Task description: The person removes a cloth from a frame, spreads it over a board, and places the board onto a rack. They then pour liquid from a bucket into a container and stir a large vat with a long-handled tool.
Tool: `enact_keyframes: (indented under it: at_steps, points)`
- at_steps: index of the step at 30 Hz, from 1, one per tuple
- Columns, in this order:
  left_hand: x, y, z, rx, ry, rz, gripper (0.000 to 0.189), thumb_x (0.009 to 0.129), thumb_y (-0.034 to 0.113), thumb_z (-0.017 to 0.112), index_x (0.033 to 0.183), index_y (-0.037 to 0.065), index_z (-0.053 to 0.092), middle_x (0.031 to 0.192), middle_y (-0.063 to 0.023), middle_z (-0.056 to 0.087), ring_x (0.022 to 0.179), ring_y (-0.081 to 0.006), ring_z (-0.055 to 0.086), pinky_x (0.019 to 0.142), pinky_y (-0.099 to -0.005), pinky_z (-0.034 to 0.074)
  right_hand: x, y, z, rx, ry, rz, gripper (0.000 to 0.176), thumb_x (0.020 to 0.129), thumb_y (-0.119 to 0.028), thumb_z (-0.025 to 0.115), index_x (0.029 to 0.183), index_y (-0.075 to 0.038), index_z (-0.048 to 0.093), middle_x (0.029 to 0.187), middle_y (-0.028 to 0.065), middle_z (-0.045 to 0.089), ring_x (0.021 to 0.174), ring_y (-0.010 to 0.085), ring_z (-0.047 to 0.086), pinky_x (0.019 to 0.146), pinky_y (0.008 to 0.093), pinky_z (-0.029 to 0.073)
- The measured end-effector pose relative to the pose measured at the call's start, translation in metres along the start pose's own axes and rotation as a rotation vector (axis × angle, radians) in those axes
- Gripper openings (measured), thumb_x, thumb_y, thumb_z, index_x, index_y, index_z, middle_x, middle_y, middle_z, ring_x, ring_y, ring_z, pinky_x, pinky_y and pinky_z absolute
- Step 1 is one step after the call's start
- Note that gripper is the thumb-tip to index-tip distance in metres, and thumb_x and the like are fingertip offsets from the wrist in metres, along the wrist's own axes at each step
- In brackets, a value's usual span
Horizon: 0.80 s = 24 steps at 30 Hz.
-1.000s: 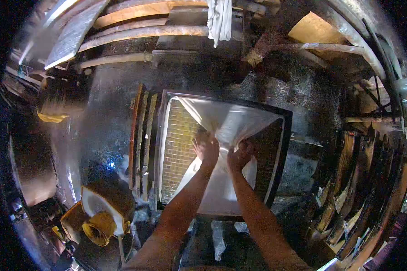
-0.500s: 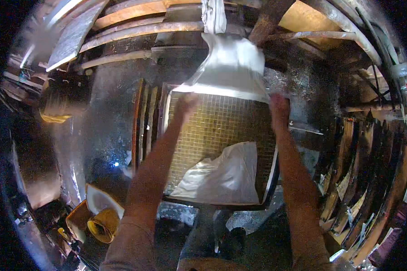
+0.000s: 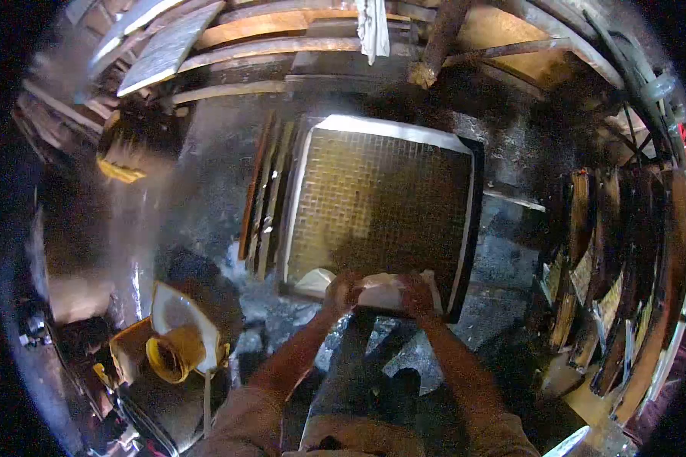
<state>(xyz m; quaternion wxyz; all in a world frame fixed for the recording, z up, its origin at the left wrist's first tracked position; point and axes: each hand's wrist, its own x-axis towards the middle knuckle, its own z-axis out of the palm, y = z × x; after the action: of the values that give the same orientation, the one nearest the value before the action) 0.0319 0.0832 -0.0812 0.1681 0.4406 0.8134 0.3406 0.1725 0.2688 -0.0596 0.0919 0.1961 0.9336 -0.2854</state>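
A square woven mat (image 3: 381,198) lies in a dark frame (image 3: 476,183), with a white cloth strip (image 3: 396,131) along its far edge. At the near edge a bunched white cloth (image 3: 381,293) lies between my hands. My left hand (image 3: 344,292) is closed at the cloth's left part, and my right hand (image 3: 418,295) is closed at its right part. The fingers are partly blurred, but both seem to grip the cloth.
Narrow wooden frames (image 3: 263,198) stand left of the mat. A yellow-rimmed container (image 3: 168,356) sits at the lower left. Wooden boards (image 3: 579,259) stand in a row at the right. Beyond the mat, a white cloth (image 3: 372,34) hangs near wooden poles (image 3: 282,52).
Both hands have moved from the mat's far corners to its near edge. The large white cloth beyond the frame is gone from there, and the cloth on the mat is now bunched near me.
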Motion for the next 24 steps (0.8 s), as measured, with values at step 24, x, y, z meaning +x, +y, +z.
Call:
enact_keyframes:
  at_steps: [24]
  points:
    - [0.028, -0.122, -0.017, 0.383, 0.205, -0.459, 0.066, 0.083, 0.039, 0.05, 0.129, -0.005, 0.032, 0.137, -0.0254, 0.025, 0.126, -0.0406, 0.026, 0.102, -0.0491, 0.025, -0.179, 0.141, 0.095, 0.418, 0.307, 0.309, 0.022, 0.083, -0.023, 0.056, 0.088, -0.002, 0.058, 0.082, 0.0122, 0.06, 0.077, 0.0235, 0.058, 0.066, 0.0349, 0.048]
